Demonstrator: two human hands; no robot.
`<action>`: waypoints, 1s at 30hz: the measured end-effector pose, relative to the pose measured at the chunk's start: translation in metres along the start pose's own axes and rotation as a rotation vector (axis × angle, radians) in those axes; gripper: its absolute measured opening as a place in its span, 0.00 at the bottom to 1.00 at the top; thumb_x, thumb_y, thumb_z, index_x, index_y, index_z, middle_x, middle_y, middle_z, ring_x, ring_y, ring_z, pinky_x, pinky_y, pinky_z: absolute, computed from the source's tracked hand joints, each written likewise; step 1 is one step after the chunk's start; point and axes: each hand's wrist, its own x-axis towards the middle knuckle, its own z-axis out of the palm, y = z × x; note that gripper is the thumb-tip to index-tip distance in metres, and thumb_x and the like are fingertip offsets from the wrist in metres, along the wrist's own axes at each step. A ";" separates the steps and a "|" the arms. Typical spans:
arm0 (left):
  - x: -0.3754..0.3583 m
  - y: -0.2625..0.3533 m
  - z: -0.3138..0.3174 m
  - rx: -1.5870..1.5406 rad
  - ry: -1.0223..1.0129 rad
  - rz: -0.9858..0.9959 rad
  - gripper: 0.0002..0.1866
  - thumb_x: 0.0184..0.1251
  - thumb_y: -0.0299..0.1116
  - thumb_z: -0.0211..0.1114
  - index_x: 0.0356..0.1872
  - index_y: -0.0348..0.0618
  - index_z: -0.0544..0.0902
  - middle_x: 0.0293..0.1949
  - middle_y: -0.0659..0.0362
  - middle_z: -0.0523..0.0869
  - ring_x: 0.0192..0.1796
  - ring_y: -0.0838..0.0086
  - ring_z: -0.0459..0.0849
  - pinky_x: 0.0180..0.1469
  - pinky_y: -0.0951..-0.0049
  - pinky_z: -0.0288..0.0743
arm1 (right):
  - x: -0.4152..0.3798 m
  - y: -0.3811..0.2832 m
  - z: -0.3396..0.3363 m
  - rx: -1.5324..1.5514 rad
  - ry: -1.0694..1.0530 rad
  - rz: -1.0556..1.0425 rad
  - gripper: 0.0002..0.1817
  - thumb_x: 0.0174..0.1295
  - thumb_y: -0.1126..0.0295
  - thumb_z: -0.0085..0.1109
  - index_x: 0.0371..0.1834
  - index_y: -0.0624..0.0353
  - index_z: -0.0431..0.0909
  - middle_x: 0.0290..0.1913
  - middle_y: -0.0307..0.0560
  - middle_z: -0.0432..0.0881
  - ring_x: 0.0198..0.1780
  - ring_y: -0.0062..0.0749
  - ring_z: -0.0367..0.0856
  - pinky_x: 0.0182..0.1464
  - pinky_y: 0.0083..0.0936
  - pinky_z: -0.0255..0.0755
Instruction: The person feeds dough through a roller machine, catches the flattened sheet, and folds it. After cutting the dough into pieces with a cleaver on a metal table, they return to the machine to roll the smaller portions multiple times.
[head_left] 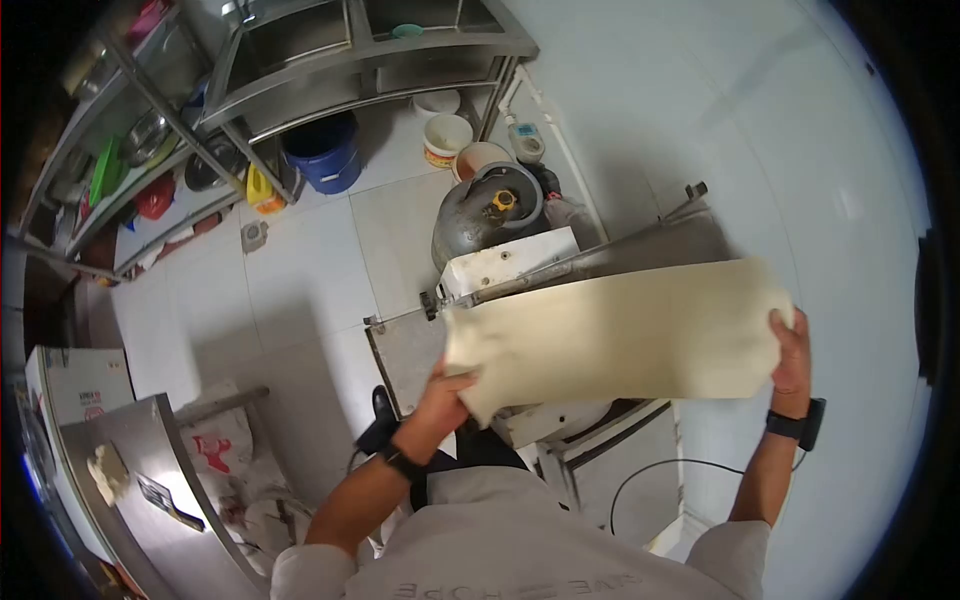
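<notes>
A wide, pale yellow dough sheet stretches between my two hands in front of my body. My left hand grips its left end, thumb on top and fingers mostly underneath. At the opposite end, my right hand holds the edge with the thumb over the upper face. The sheet is held above a floor-standing machine with a white metal housing and a flat metal plate, and it hides much of that machine. Both wrists wear dark bands.
Beyond the machine stands a grey gas cylinder with a yellow valve. A steel sink is at the back, with a blue bucket below. A steel table at left bears a dough lump and a flat-bladed tool. A black cable runs at right.
</notes>
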 end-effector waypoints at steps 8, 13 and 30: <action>0.106 -0.081 0.033 1.244 -0.066 0.333 0.31 0.60 0.22 0.67 0.66 0.40 0.69 0.63 0.51 0.75 0.65 0.64 0.75 0.65 0.62 0.71 | 0.066 0.000 -0.048 0.046 -0.008 -0.003 0.16 0.67 0.64 0.62 0.52 0.64 0.79 0.43 0.43 0.86 0.41 0.24 0.84 0.44 0.22 0.78; 0.063 -0.073 0.005 1.239 0.187 0.441 0.20 0.64 0.24 0.67 0.57 0.33 0.76 0.54 0.50 0.82 0.56 0.67 0.81 0.59 0.68 0.76 | 0.072 0.001 -0.031 0.016 -0.037 -0.006 0.17 0.67 0.63 0.62 0.52 0.64 0.79 0.42 0.43 0.85 0.39 0.24 0.84 0.43 0.22 0.78; 0.073 -0.058 -0.144 0.624 0.489 -0.167 0.17 0.70 0.38 0.60 0.53 0.37 0.80 0.40 0.52 0.87 0.40 0.66 0.86 0.43 0.65 0.81 | 0.029 -0.035 -0.017 0.099 -0.002 -0.075 0.16 0.69 0.67 0.59 0.54 0.66 0.77 0.46 0.46 0.85 0.43 0.27 0.84 0.47 0.23 0.77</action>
